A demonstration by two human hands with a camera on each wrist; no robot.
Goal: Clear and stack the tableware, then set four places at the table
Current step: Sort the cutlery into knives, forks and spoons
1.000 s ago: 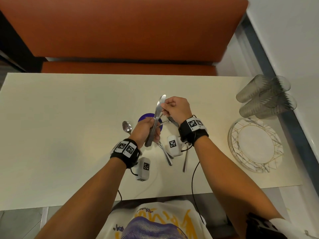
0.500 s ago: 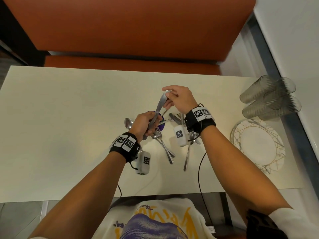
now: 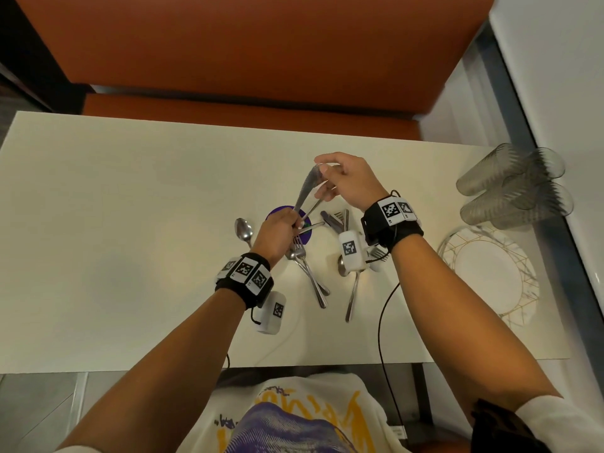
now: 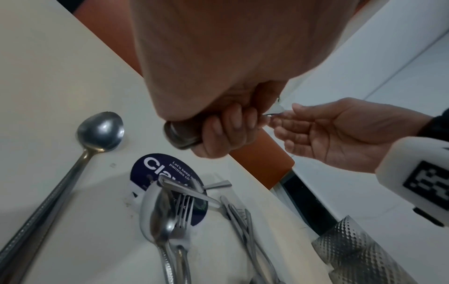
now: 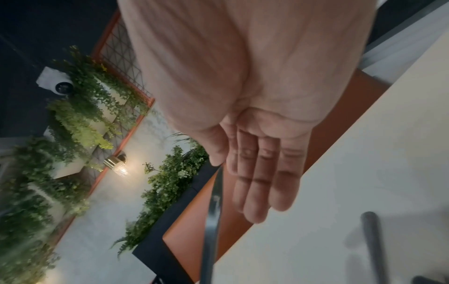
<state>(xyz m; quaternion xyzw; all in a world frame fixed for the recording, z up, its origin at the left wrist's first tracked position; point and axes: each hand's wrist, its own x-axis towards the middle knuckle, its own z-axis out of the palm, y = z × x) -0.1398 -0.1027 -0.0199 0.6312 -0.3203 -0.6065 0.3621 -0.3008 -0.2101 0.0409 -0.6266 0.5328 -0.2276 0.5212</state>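
Orange bench [image 3: 248, 40], gold-lined white plate [image 3: 490, 273]

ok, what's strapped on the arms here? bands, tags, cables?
Both forearms are bare. Each wrist carries a black band with white square fiducial tags: left wrist band, right wrist band. A white tagged camera pod hangs under each wrist, trailing a thin black cable.

Round sticker [image 4: 155, 173] reads "Let's keep"

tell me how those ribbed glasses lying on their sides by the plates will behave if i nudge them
The glasses lie on their sides near the table edge, so they would probably roll. They look thin and clear, likely light and breakable. Nested together, one nudge may shift several.
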